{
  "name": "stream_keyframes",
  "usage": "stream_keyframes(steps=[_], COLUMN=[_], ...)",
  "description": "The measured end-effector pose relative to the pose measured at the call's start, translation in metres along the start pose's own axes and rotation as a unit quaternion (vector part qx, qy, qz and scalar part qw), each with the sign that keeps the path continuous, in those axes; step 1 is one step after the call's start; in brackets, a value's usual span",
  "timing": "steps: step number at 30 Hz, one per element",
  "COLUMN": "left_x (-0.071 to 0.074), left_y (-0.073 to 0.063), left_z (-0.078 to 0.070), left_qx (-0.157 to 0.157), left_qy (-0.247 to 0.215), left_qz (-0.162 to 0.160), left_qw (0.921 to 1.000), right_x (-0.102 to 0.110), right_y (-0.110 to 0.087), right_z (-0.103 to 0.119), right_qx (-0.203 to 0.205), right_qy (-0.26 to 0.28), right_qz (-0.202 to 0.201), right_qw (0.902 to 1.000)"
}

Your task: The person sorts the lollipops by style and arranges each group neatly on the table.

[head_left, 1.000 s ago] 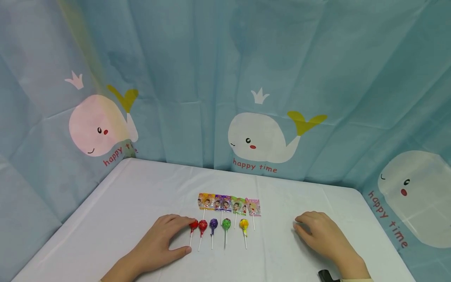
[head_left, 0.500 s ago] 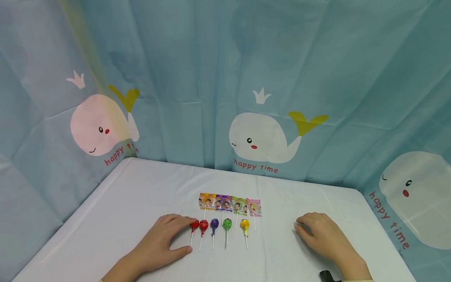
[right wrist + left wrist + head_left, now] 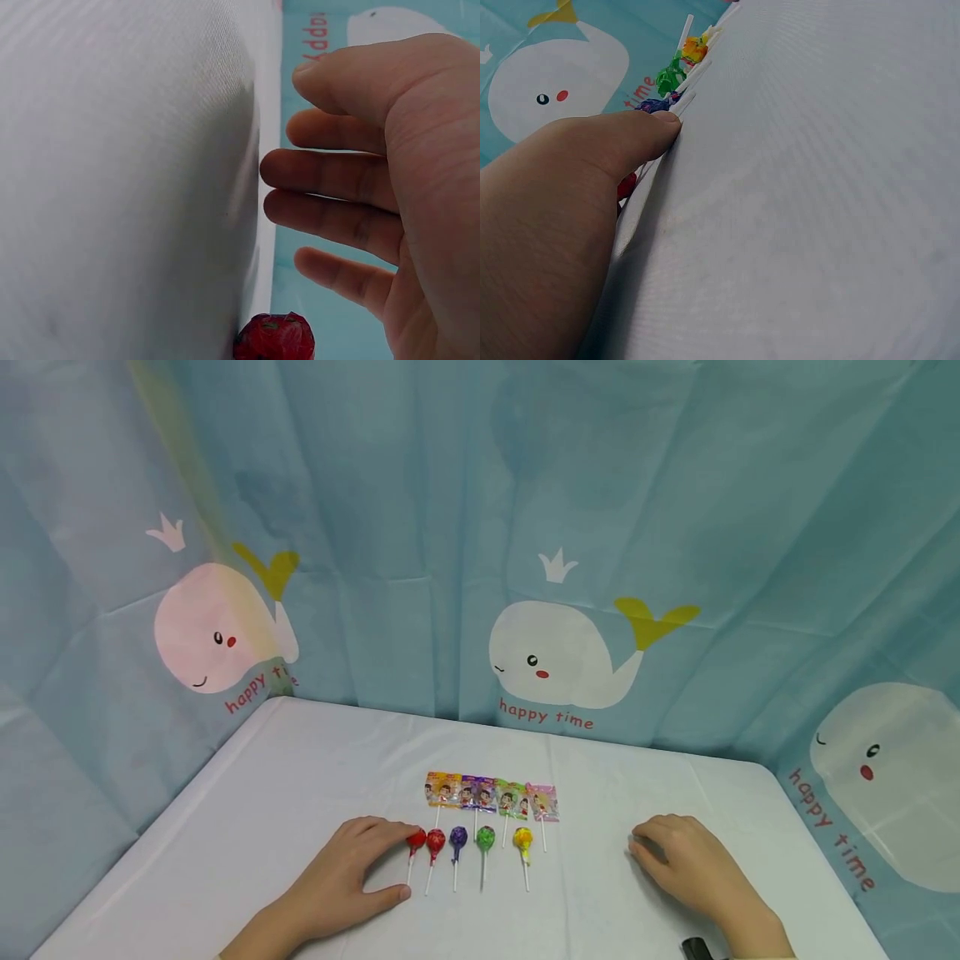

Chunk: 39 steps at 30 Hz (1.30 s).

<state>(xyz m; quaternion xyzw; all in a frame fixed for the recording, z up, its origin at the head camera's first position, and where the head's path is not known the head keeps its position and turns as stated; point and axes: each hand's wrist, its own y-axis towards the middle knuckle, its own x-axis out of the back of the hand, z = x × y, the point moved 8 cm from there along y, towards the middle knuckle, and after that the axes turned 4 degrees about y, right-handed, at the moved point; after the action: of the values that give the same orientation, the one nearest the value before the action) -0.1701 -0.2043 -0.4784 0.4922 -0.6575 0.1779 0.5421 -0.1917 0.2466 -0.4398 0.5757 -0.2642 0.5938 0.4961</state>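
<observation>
In the head view, lollipops with wrapped round heads lie in a row: a red lollipop [image 3: 412,858], another red lollipop [image 3: 436,842], a purple lollipop [image 3: 458,837], a green lollipop [image 3: 485,838] and a yellow lollipop [image 3: 523,838]. My left hand [image 3: 335,885] touches the head of the leftmost red one with a fingertip; its thumb [image 3: 626,139] lies by the stick's lower end. At the right, my right hand [image 3: 686,868] rests on the table, fingers relaxed around nothing. A shiny red ball-shaped thing [image 3: 274,337] shows below its little finger in the right wrist view.
Behind the row lie flat-wrapped lollipops: an orange packet [image 3: 443,789], a purple packet [image 3: 477,793], a green packet [image 3: 512,799] and a pink packet [image 3: 542,802]. The white-covered table [image 3: 322,760] ends at a blue curtain [image 3: 390,527]. A black object [image 3: 696,948] sits by the right wrist.
Both hands and the lollipops keep their places. Only the head view has shifted slightly.
</observation>
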Motion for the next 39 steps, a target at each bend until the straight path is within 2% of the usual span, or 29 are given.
stream_keyframes(steps=[5,10,17,24,39], left_x=[-0.001,-0.002,-0.006,-0.002,-0.001], left_y=[0.000,0.000,0.000,0.000,0.000], left_z=[0.000,0.001,0.005,0.001,0.001], left_qx=[-0.002,-0.005,0.009,-0.001,0.002], left_qy=[0.003,0.005,-0.005,0.005,0.006], left_qz=[-0.003,-0.006,0.006,-0.002,0.000], left_qw=[1.0000,1.0000,0.9999,1.0000,1.0000], right_x=[0.000,0.001,0.004,0.010,0.014], right_y=[-0.003,-0.006,-0.014,-0.022,-0.037], right_z=[-0.002,-0.009,-0.015,-0.019,-0.033], right_qx=[0.001,-0.017,-0.019,-0.017,-0.022], right_qy=[0.005,0.005,0.007,0.005,0.007], right_qz=[0.004,0.006,-0.001,-0.009,-0.018], right_qw=[1.0000,0.9998,0.9998,0.9998,0.9996])
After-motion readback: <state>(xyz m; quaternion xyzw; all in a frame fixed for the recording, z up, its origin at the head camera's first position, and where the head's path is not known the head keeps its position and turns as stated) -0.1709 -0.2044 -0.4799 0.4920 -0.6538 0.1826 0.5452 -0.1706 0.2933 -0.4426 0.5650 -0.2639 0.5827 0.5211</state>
